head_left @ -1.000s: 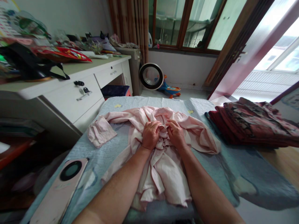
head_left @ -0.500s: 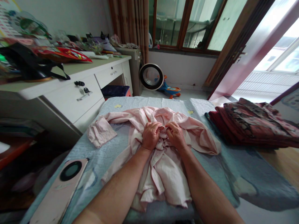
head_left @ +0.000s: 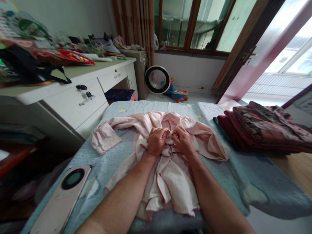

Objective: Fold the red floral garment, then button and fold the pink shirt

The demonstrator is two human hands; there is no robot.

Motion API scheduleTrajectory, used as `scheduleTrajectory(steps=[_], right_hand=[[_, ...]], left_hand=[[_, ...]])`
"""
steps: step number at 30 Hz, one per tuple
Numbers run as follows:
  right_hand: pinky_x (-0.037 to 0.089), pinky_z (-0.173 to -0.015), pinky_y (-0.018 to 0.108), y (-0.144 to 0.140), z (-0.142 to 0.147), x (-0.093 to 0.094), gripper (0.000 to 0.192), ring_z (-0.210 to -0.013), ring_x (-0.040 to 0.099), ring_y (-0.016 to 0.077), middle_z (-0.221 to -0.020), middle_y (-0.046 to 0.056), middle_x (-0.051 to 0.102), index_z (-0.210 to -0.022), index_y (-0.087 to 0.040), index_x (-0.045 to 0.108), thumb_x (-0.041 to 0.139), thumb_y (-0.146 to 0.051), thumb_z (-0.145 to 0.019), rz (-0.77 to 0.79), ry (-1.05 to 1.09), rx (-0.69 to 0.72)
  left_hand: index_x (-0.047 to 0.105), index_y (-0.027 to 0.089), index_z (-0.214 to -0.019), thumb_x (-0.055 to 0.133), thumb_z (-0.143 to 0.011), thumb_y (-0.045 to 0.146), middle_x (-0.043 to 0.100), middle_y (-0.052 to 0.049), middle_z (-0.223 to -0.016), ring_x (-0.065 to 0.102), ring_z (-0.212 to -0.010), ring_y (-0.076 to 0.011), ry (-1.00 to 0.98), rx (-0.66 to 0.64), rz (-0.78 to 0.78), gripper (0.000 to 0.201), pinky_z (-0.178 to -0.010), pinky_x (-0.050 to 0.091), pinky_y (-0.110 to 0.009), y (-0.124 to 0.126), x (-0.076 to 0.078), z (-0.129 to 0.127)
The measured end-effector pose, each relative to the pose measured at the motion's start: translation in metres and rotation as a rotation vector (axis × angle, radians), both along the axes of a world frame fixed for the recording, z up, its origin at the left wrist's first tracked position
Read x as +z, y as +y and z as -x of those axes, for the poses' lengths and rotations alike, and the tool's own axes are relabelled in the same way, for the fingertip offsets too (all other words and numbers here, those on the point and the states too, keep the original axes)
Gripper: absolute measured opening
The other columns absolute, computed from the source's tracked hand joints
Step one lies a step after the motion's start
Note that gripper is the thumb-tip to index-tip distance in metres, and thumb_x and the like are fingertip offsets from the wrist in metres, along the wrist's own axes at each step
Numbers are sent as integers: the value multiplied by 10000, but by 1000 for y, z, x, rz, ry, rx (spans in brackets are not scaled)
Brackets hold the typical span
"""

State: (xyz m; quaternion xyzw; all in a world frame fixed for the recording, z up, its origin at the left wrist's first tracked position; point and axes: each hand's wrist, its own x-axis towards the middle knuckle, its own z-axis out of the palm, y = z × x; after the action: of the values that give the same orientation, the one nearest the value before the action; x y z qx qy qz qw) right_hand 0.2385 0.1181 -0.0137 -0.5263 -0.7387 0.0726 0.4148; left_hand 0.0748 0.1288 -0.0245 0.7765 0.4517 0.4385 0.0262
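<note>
- Pale pink buttoned shirt [head_left: 180, 191] is spread, rumpled, on the blue cover [head_left: 234, 178], collar end away from the wearer; sleeves are laid out to both sides.
- Shirt front is pinched below the collar by left hand [head_left: 156, 141] and right hand [head_left: 182, 141], fingers curled in, hands held just apart.
- Exact fingertip grip can't be told; fabric is bunched between them.
- Folded dark red and patterned textiles [head_left: 270, 130] are stacked at right.
- Pink phone-shaped object [head_left: 58, 201] is placed near left edge.
</note>
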Motion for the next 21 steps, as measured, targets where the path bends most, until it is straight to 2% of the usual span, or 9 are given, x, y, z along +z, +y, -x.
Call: scheduleTrajectory(steps=[5, 9, 16, 21], right_hand=[[427, -660, 239, 2, 0, 0, 196, -689, 529, 136, -803, 15, 562, -819, -193, 648, 492, -94, -753, -11, 97, 84], [432, -655, 239, 3, 0, 0, 235, -702, 531, 136, -810, 20, 554, -800, -190, 679, 497, -71, -710, 7, 103, 121], [446, -669, 242, 2, -2, 2, 112, -728, 537, 138, -817, 20, 552, -775, -189, 673, 567, -165, -804, 67, 135, 159], [455, -704, 247, 5, -3, 0, 127, -742, 560, 140, -831, 23, 575, -786, -190, 670, 570, -224, -856, 77, 147, 145]], left_hand=[[637, 199, -1035, 478, -983, 325, 697, -51, -921, 566, -872, -206, -54, 68, 24, 209, -790, 440, -306, -2, 2, 0], [639, 202, -992, 466, -988, 348, 690, -42, -884, 559, -844, -206, -47, 69, 30, 227, -785, 435, -312, 0, 0, 1], [649, 215, -934, 471, -985, 360, 675, -36, -828, 565, -830, -207, -71, 86, 66, 235, -757, 441, -311, 3, -2, 3], [636, 208, -971, 503, -972, 331, 700, -36, -875, 568, -832, -203, -50, 54, 47, 181, -778, 441, -317, 3, -3, 1]])
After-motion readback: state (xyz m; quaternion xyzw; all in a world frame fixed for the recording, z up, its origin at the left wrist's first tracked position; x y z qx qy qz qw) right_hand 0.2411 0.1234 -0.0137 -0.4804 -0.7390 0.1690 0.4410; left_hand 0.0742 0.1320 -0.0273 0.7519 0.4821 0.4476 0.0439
